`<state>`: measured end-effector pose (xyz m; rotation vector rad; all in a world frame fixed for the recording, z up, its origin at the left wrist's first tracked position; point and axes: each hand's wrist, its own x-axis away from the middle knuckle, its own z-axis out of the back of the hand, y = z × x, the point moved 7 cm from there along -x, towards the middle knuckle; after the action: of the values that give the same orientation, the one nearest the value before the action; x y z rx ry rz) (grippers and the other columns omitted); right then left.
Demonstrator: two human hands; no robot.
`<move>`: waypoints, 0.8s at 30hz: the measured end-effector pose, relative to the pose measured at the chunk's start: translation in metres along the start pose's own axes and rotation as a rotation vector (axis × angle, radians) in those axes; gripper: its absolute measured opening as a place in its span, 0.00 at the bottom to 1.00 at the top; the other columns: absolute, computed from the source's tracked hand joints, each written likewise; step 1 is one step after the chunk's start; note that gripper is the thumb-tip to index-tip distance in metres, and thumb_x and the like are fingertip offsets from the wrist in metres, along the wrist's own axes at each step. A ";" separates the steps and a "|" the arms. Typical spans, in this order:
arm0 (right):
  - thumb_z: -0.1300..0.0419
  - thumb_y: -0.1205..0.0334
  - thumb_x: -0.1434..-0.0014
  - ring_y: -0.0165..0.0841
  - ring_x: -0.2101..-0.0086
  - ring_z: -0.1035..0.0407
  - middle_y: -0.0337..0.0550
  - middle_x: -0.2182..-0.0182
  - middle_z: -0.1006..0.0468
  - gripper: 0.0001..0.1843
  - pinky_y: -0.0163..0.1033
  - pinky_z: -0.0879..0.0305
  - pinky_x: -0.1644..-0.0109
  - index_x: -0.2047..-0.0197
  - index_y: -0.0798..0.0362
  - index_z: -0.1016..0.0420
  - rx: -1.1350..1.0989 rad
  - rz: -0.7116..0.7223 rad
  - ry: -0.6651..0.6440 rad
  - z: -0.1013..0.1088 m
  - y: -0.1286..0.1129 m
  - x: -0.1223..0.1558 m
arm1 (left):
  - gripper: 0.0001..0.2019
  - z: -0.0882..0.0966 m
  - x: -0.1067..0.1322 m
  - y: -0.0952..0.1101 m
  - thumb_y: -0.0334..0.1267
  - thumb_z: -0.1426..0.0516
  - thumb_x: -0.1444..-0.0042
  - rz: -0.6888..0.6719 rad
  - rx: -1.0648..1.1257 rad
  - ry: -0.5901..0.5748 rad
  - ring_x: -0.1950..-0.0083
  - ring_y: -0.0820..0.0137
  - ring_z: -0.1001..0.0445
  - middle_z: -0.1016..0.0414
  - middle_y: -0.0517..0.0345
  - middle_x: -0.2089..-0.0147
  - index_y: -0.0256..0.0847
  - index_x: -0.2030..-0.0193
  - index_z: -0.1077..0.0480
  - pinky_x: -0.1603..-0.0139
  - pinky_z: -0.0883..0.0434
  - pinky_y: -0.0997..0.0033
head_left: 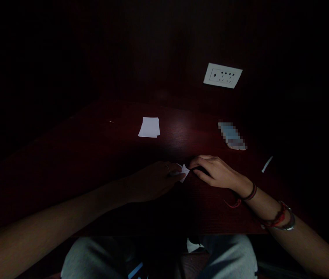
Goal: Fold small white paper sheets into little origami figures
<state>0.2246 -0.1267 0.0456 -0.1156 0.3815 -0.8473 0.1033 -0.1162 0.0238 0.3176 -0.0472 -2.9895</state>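
Nearer the person than the paper stack (149, 128) and a little to its right, the small folded paper (184, 173) lay at the worktop (187, 135). The left hand (155, 180) had its grip closed on it, thumb and fingertips over the near and left parts. The right hand (219, 172), farther right of the stack, had its fingertips at the paper's pointed right side, thumb and forefinger slightly apart; whether that grip pinched the edge, I could not tell. Careful folding seemed to call for a steady left thumb, light right fingertips, edges matched before creasing, and pressure run outward along each fold. Shadow over the left hand probably made alignment harder to judge.
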 end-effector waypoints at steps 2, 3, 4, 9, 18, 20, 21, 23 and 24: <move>0.49 0.68 0.44 0.30 0.65 0.34 0.44 0.65 0.29 0.08 0.37 0.37 0.59 0.60 0.56 0.36 -0.035 -0.038 0.030 0.002 0.004 -0.002 | 0.19 -0.001 0.000 -0.001 0.32 0.53 0.42 0.042 -0.001 0.003 0.45 0.63 0.43 0.44 0.48 0.43 0.38 0.43 0.46 0.47 0.42 0.63; 0.49 0.67 0.44 0.30 0.64 0.35 0.44 0.65 0.29 0.08 0.37 0.37 0.59 0.60 0.56 0.35 -0.048 -0.054 0.039 0.002 0.005 -0.003 | 0.20 -0.001 0.000 -0.002 0.32 0.53 0.42 0.060 0.000 0.004 0.45 0.62 0.43 0.44 0.47 0.43 0.38 0.43 0.46 0.47 0.42 0.63; 0.48 0.66 0.44 0.30 0.64 0.35 0.44 0.65 0.29 0.08 0.37 0.37 0.59 0.60 0.56 0.35 -0.055 -0.068 0.045 0.001 0.006 -0.004 | 0.19 0.000 -0.001 -0.002 0.32 0.53 0.42 0.074 0.002 0.004 0.45 0.62 0.43 0.44 0.48 0.43 0.38 0.43 0.46 0.47 0.43 0.62; 0.48 0.62 0.44 0.31 0.62 0.36 0.44 0.64 0.32 0.08 0.37 0.38 0.58 0.62 0.54 0.32 -0.060 -0.127 0.003 -0.008 0.004 -0.009 | 0.18 0.003 -0.003 0.000 0.30 0.54 0.42 0.095 0.022 -0.002 0.46 0.64 0.42 0.42 0.50 0.44 0.37 0.44 0.44 0.47 0.43 0.64; 0.46 0.69 0.46 0.27 0.68 0.37 0.41 0.69 0.33 0.03 0.31 0.39 0.64 0.66 0.56 0.32 -0.187 -0.237 0.039 -0.012 0.006 -0.010 | 0.18 0.002 -0.004 -0.001 0.29 0.53 0.43 0.119 0.040 -0.011 0.47 0.65 0.40 0.41 0.51 0.45 0.38 0.44 0.44 0.48 0.41 0.65; 0.46 0.69 0.46 0.27 0.69 0.37 0.41 0.70 0.32 0.04 0.31 0.39 0.65 0.66 0.56 0.31 -0.185 -0.232 0.048 -0.011 0.005 -0.010 | 0.18 0.003 -0.004 -0.001 0.29 0.54 0.43 0.126 0.067 -0.005 0.46 0.66 0.41 0.40 0.52 0.45 0.39 0.45 0.42 0.47 0.41 0.67; 0.46 0.69 0.46 0.27 0.69 0.36 0.41 0.70 0.32 0.04 0.31 0.39 0.65 0.66 0.56 0.31 -0.181 -0.222 0.049 -0.011 0.004 -0.009 | 0.17 0.003 -0.004 -0.001 0.29 0.54 0.42 0.123 0.077 -0.002 0.46 0.66 0.41 0.40 0.52 0.45 0.39 0.45 0.42 0.47 0.42 0.67; 0.47 0.69 0.45 0.27 0.69 0.36 0.41 0.69 0.31 0.06 0.31 0.38 0.65 0.66 0.56 0.30 -0.165 -0.182 0.045 -0.011 0.002 -0.008 | 0.17 0.004 -0.005 -0.001 0.29 0.54 0.43 0.118 0.085 0.010 0.45 0.66 0.41 0.40 0.52 0.45 0.38 0.46 0.42 0.46 0.42 0.67; 0.48 0.69 0.44 0.27 0.68 0.36 0.42 0.69 0.31 0.06 0.32 0.38 0.64 0.66 0.56 0.29 -0.148 -0.154 0.037 -0.011 0.000 -0.008 | 0.17 0.004 -0.005 -0.002 0.29 0.53 0.43 0.115 0.083 0.015 0.45 0.66 0.41 0.40 0.51 0.45 0.37 0.46 0.42 0.46 0.41 0.67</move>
<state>0.2161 -0.1202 0.0377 -0.2700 0.4745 -0.9740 0.1066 -0.1140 0.0288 0.3347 -0.1819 -2.8762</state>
